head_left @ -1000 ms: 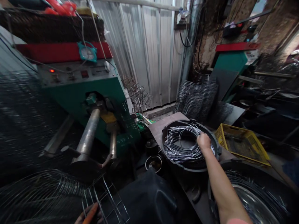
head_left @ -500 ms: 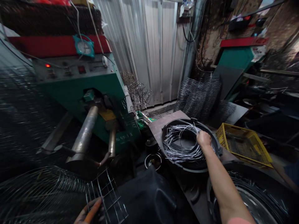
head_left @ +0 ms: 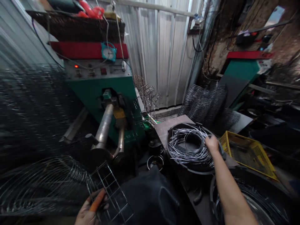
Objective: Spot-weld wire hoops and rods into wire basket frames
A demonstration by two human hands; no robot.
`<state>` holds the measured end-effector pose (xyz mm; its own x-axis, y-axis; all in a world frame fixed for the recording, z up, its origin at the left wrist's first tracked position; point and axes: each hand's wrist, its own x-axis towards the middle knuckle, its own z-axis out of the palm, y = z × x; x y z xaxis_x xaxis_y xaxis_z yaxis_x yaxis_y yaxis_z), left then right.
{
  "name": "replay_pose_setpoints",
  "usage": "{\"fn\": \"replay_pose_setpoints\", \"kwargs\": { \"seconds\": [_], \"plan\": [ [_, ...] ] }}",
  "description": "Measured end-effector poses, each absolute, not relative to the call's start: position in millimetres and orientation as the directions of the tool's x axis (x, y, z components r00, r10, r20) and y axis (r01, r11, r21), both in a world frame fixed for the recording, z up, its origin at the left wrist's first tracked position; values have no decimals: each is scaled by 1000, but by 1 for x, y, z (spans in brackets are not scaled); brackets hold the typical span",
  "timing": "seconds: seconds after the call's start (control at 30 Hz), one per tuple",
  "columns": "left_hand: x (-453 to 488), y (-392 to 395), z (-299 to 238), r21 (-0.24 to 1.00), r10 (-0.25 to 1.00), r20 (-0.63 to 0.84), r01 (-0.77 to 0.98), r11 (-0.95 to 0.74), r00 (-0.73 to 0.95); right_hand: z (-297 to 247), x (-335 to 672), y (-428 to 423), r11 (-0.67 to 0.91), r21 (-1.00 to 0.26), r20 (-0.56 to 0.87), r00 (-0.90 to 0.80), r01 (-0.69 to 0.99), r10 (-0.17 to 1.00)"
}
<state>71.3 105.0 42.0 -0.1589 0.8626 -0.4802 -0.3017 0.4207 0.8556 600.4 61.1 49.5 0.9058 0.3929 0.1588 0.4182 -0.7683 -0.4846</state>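
Note:
My left hand (head_left: 93, 203), an orange cover on one finger, is closed around a wire grid frame (head_left: 114, 187) at the bottom, in front of a welding-type machine. On the right, my right hand (head_left: 212, 144) reaches into a round black tub (head_left: 172, 156) and is closed at the edge of a coil of loose, shiny bent wires (head_left: 180, 153). Its fingertips are partly hidden, so how many wires they pinch does not show. A dark cloth (head_left: 147, 197) covers my lap between the hands.
A green machine (head_left: 89, 90) with metal electrode arms (head_left: 104, 125) stands ahead on the left. Wire rings (head_left: 47, 184) pile up at lower left. A second tub (head_left: 213, 193), a yellow crate (head_left: 252, 156) and stacked wire baskets (head_left: 203, 100) are on the right.
The camera view has turned left and up, shifting the scene rightward and down. My right hand stays at the wire coil; my left hand still holds the grid frame, now showing more fully.

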Motion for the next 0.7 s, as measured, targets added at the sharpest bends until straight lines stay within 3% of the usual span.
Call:
{"fn": "replay_pose_setpoints", "kwargs": {
  "seconds": [0.2, 0.47, 0.6, 0.7],
  "plan": [
    [64, 103, 38, 863, 881, -450, -325, 387, -147, 69, 580, 72, -711, -551, 178, 894, 438, 412],
    [55, 106, 39, 863, 888, -441, -335, 378, -134, 144, 558, 96, -707, -432, 175, 821, 560, 543],
    [52, 109, 38, 858, 895, -431, -358, 367, -115, 194, 529, 75, -552, -487, 347, 730, 677, 589],
    [51, 110, 34, 864, 909, -405, -364, 347, -97, 219, 494, 34, -321, -659, 445, 697, 680, 562]
  ]
}}
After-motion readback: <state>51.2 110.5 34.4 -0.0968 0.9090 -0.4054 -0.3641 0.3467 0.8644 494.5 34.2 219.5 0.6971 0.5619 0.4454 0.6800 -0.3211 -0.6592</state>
